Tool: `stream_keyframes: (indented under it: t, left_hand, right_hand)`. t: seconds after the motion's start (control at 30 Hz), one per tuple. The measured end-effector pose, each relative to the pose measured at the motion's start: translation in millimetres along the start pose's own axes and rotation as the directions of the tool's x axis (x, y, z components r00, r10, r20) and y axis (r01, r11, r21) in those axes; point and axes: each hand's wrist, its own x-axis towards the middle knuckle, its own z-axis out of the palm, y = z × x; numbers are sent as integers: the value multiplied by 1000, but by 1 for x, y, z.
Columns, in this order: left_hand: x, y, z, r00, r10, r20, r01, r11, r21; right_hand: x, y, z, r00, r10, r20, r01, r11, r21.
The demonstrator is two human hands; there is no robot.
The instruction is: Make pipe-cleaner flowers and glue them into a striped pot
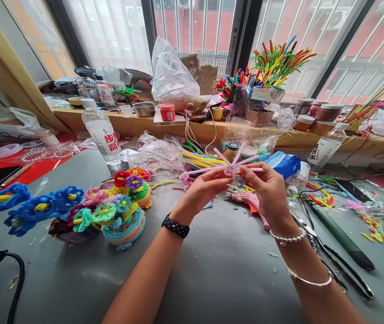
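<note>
Between my two hands, above the middle of the grey table, is a pale pink pipe-cleaner piece [231, 170] with a coiled centre and several straight arms fanning outward. My left hand [208, 186] pinches it from the left and below, near the coil. On the other side my right hand [265, 186] grips it between thumb and fingers, close to the coil. Behind and below my right hand lies a pink hot glue gun [246, 200], partly covered by that hand. Loose coloured pipe cleaners [198, 159] lie behind the hands.
Pipe-cleaner flowers in small pots [124, 225] stand at left. A water bottle [100, 130] stands behind them. Scissors [327, 252] and a dark green bar [343, 238] lie at right. On the windowsill are bundles of pipe cleaners [273, 67], jars and a plastic bag [171, 74].
</note>
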Motion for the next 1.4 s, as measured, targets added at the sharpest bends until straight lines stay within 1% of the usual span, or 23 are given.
stream_keyframes:
  t: [0.07, 0.1, 0.2, 0.27, 0.37, 0.47, 0.6, 0.8, 1.0, 1.17, 1.27, 1.4]
  left_hand:
    - [0, -2, 3, 999, 29, 22, -30, 999, 31]
    - [0, -3, 4, 999, 53, 8, -53, 998, 39]
    - [1, -5, 4, 988, 114, -107, -109, 993, 51]
    - [2, -6, 3, 977, 112, -182, -104, 993, 56]
    - [2, -5, 2, 970, 109, -219, -96, 993, 68]
    - [1, -4, 3, 968, 139, -208, -125, 989, 80]
    - [0, -4, 3, 967, 151, -205, -128, 984, 121]
    - [-1, -3, 6, 967, 182, -179, -153, 975, 163]
    - [-2, -3, 6, 972, 182, -150, -151, 969, 196]
    - [-1, -2, 7, 969, 182, -167, -142, 963, 230]
    - [-2, -1, 8, 976, 156, -149, -112, 956, 270]
    - [-3, 0, 9, 985, 141, -103, -97, 931, 351]
  right_hand:
    - [-2, 2, 4, 1000, 2, 26, -1, 1000, -20]
    - [-3, 2, 5, 999, 10, 46, -9, 999, -35]
    - [-4, 4, 7, 994, 52, 92, -44, 995, -90]
    - [-4, 4, 7, 993, 72, 96, -61, 992, -114]
    - [-4, 4, 8, 990, 94, 107, -81, 990, -115]
    - [-4, 4, 8, 985, 103, 141, -88, 990, -109]
    - [-4, 4, 8, 980, 102, 172, -88, 993, -85]
    - [-3, 7, 8, 980, 118, 162, -115, 993, -28]
    - [-3, 6, 6, 969, 199, 147, -198, 980, -25]
    - [-2, 3, 6, 963, 210, 166, -203, 977, -61]
    - [-2, 1, 4, 962, 211, 171, -206, 977, -44]
    - [0, -3, -1, 940, 248, 234, -251, 968, -17]
